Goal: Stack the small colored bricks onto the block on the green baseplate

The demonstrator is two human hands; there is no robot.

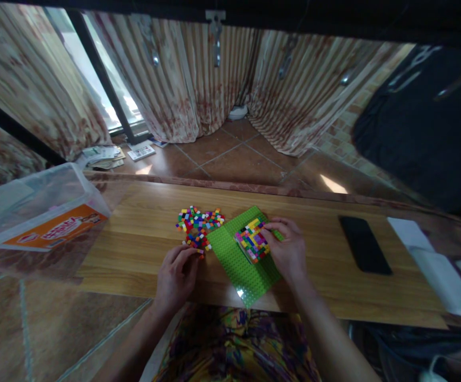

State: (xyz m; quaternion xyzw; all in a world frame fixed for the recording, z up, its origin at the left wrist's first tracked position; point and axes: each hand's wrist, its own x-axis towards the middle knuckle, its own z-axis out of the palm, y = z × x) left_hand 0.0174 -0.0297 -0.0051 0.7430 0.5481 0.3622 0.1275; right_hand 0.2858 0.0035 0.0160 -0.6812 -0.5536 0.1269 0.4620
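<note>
A green studded baseplate (230,254) lies turned at an angle on the wooden table. On it stands a block built of small multicoloured toy bricks (252,241). My right hand (288,246) reaches over the plate, thumb and forefinger pinched together at the block's upper right edge; whatever is between the fingertips is hidden. Left of the plate is a loose pile of small toy bricks (200,220) in many colours. At the pile's near end, my left hand (178,270) is closed in a pinch, its fingertips on a small orange and purple brick (200,252).
A clear plastic tub (43,191) with an orange label stands at the table's left end. To the right lie a black phone (364,245) and a white object (439,270). A dark bar (238,21) with metal clips crosses the top of view.
</note>
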